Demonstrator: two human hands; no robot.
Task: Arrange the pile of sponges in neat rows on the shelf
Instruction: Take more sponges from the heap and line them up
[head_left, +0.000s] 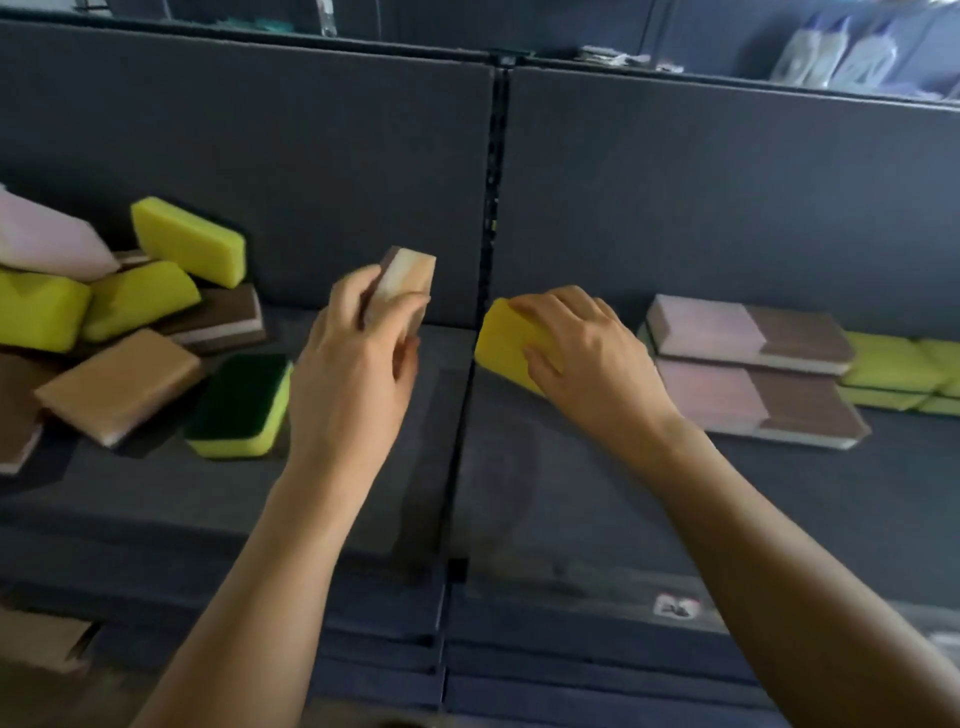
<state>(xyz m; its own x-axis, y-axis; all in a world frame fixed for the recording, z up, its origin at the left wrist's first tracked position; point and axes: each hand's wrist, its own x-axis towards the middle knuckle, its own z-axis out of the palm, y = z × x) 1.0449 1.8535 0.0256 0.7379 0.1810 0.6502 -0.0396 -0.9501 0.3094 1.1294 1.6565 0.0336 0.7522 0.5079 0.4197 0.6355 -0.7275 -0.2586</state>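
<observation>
Left hand (358, 332) wrapped around a tan-and-white rectangular foam sponge (408, 283), held upright on end above the dark grey shelf (571, 493), just left of the vertical seam (493, 208) between the two back panels. Right hand (587, 353) closed over a yellow rectangular foam sponge (506, 340), fingers on top, thumb underneath, low over the shelf just right of the seam. Both lifted clear, probably carried from pile to rows, one per hand to save trips.

At left, a loose pile of sponges (130, 322): yellow ones tilted against each other, a pink one on top at the far left edge, brown-and-white ones beneath, a tan one lying flat, and a green-topped yellow sponge (239, 408) nearest the left hand. At right, neat rows already begun (753, 374): pink and brown sponges flat, end to end in two lines, with pale yellow-green sponges (904, 369) beyond them at the right edge. Likely sorted by colour, so the yellow sponge probably bound for the right end.

Bare shelf between pile and rows. Above the back panels, a higher shelf with blurred white-and-blue packets (841, 52). A small label (675, 605) on the near shelf edge, unreadable.
</observation>
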